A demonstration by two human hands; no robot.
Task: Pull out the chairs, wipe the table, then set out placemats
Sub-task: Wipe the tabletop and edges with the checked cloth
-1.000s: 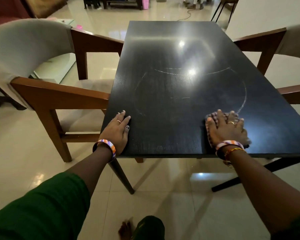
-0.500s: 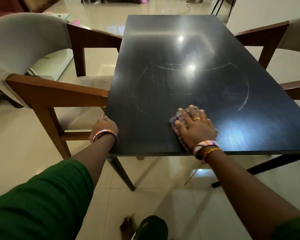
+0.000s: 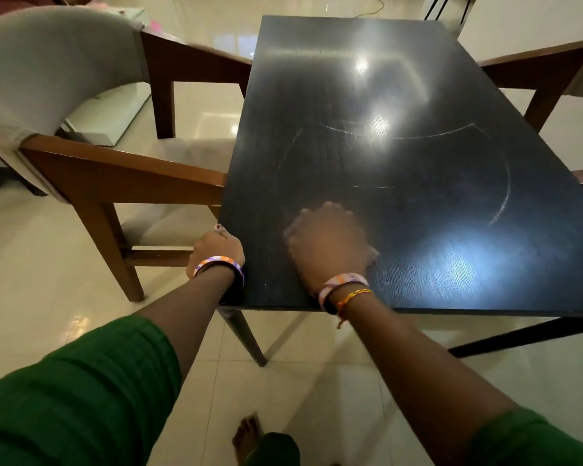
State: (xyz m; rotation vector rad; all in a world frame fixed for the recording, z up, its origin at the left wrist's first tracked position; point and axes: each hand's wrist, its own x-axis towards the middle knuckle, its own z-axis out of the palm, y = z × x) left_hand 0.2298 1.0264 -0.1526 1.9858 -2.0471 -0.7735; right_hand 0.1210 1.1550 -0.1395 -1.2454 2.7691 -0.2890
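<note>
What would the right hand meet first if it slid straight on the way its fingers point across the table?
Nothing solid, as far as this view shows: ahead of the blurred right hand lies only bare black table, crossed by faint curved wipe marks, up to the far edge.

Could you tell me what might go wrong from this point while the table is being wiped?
The right hand is wiping close to the table near edge, so the cloth, mostly hidden under it, might slip off onto the floor. Faint curved streaks farther across could be missed. The left hand gripping the corner beside the chair arm might get pinched.
</note>
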